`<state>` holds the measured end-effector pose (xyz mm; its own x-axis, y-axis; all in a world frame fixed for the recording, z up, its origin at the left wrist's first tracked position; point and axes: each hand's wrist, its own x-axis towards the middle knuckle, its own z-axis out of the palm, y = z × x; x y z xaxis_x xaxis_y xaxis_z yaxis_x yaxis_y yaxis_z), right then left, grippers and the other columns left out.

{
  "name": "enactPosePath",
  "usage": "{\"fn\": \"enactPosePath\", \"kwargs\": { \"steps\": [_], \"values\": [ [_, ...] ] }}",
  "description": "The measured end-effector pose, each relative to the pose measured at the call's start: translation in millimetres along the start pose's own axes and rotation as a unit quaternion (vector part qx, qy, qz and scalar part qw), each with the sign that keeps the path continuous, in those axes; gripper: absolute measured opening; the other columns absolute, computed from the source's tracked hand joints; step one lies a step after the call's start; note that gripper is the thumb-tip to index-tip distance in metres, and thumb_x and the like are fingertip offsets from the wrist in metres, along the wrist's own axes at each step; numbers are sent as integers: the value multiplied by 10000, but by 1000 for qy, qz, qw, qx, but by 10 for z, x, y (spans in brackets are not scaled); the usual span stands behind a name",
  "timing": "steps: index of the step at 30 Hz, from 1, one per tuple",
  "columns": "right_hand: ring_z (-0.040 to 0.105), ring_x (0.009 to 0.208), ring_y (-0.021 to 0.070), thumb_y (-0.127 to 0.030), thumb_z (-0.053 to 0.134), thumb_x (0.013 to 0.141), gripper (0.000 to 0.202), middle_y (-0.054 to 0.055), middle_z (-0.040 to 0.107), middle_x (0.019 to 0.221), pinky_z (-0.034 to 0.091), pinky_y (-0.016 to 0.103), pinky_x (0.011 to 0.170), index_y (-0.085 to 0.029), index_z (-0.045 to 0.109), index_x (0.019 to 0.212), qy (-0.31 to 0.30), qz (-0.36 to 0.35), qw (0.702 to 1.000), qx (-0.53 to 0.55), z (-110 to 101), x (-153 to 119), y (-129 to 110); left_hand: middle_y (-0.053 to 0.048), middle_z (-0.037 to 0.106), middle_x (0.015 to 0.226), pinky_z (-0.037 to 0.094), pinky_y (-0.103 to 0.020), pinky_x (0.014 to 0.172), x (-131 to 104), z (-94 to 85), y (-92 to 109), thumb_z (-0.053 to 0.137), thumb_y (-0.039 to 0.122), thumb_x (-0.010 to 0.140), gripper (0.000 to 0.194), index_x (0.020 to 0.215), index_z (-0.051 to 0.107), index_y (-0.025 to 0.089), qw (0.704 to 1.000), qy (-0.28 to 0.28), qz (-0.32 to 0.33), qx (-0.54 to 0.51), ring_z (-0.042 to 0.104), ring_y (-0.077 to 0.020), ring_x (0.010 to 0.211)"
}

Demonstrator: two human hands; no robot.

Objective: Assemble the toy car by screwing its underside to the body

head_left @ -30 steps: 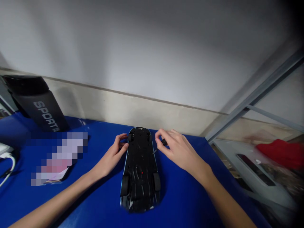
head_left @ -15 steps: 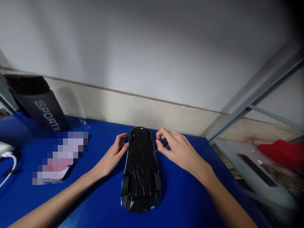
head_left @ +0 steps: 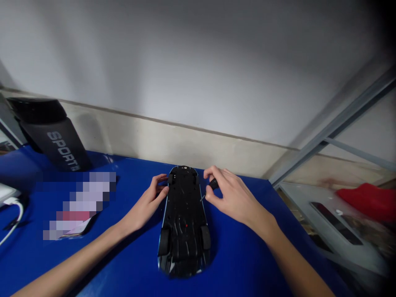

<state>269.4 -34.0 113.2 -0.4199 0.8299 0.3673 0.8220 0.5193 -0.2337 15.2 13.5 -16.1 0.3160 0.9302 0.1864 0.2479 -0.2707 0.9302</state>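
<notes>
A toy car [head_left: 185, 210] lies upside down on the blue tabletop, its black underside and wheels facing up. Along its left edge, near one end, my left hand [head_left: 151, 202] grips the side with thumb and bent fingers. My right hand [head_left: 230, 194] is closed around the black handle of a small screwdriver [head_left: 213, 184], just to the right of the car. The screwdriver's thin shaft points down and left toward the car's right edge; whether the tip touches it I cannot tell.
A dark sports bottle [head_left: 57, 136] stands at the back left, with a phone [head_left: 82, 225], partly pixelated, in front of it. A white cable [head_left: 20, 212] lies at the far left. A wall closes off the back; a metal frame [head_left: 297, 159] rises at the right.
My right hand's fingers have shifted slightly on the screwdriver handle. The toy car and my left hand stay in place, with only a tiny shift of the whole view.
</notes>
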Motion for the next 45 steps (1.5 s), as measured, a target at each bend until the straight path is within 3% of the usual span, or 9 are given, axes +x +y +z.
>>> {"fn": "enactPosePath", "kwargs": {
  "steps": [3,8,13,19,26,31,38,45],
  "values": [
    [630,779,170,-289,433,974,103,14,653,887,481,344,771,-247,515,1020,-9,21,1000,-5,0,1,3,-133,440,1518,409,-551,1102,1,-2,-2,417,486,994,477,1408,343,261,1000,-1,2,3,530,-303,1301],
    [626,915,179,-202,484,912,171,21,646,978,469,363,889,-240,496,1078,11,-16,1000,3,2,1,5,-117,443,1521,417,-512,1105,-5,-2,24,399,504,999,472,1402,347,264,1000,2,-3,21,516,-295,1323],
    [637,857,173,-296,463,971,96,16,650,949,499,351,826,-250,508,1043,-10,15,1000,21,-7,-1,3,-108,440,1522,420,-488,1110,-7,0,36,398,515,1000,478,1406,341,268,1000,-2,-7,20,529,-276,1312],
    [656,934,188,-205,492,903,180,39,640,1051,506,374,886,-245,480,1078,-2,-1,1000,30,6,-11,9,-108,439,1525,433,-495,1094,-11,-3,39,393,508,1003,470,1409,344,276,1000,0,-11,18,491,-293,1348],
    [649,946,182,-261,472,964,79,30,644,1016,509,370,885,-251,486,1041,-4,7,999,38,5,1,6,-122,452,1519,452,-515,1068,-7,-5,17,404,483,1002,474,1415,338,261,1000,-4,-4,9,503,-308,1336],
    [625,979,179,-211,488,929,147,29,620,1033,492,369,924,-253,483,1069,-8,-6,999,41,-9,-5,3,-122,510,1469,458,-518,1060,-7,-4,10,400,494,1003,484,1420,340,257,1000,-5,-13,11,484,-311,1352],
    [653,926,185,-242,491,902,231,38,632,1046,520,361,860,-267,473,1131,-34,37,997,62,-72,-41,-18,-114,436,1527,413,-543,1103,-1,-1,-2,407,492,995,471,1407,352,273,1000,4,-3,8,464,-315,1366],
    [633,918,188,-237,516,845,316,46,621,997,517,345,847,-259,462,1156,-32,35,997,63,-81,-53,-22,-110,439,1522,395,-552,1117,-4,-2,0,409,499,996,467,1407,351,284,1000,1,-7,3,466,-311,1363]
  ]
}}
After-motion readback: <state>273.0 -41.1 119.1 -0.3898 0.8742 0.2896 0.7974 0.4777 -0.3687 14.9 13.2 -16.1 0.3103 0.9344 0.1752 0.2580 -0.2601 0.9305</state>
